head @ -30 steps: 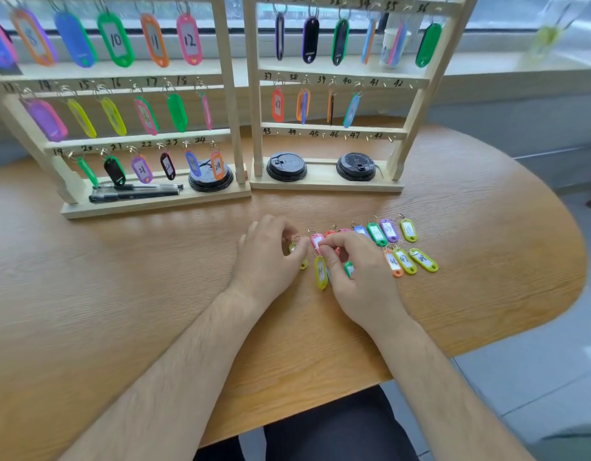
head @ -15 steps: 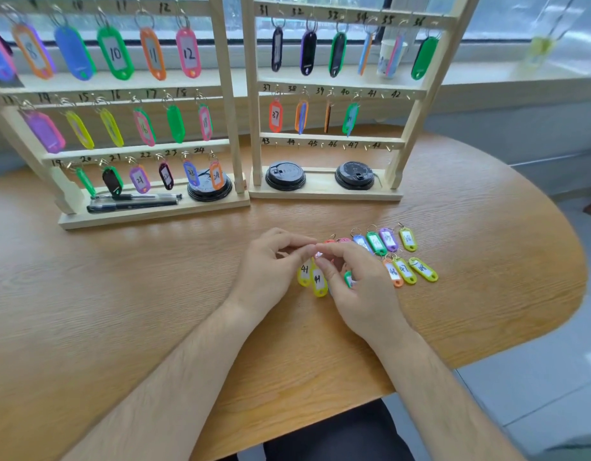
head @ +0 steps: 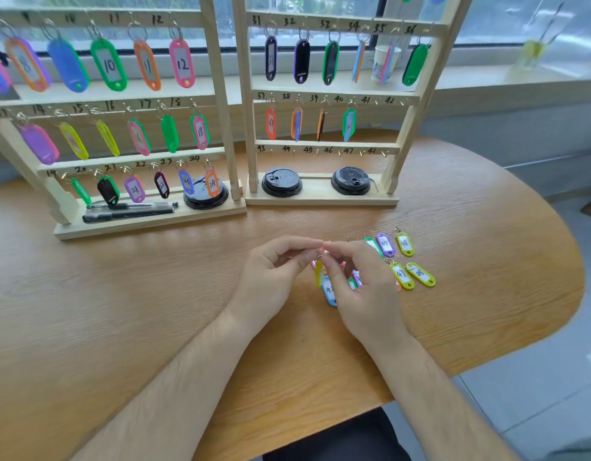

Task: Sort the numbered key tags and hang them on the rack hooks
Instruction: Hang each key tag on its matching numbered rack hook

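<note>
While the table (head: 154, 311) holds two wooden racks (head: 218, 94), the right one's hooks bare from 41, the left hand (head: 274, 277) and right hand (head: 364, 294) both pinch a yellow key tag (head: 319, 273) by its ring, held just above the loose tags (head: 420, 274), likely for hanging.

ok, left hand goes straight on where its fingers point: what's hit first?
The right hand, at its fingertips, probably; the left hand points rightward at it, both pinching the ring of the yellow tag.
</note>
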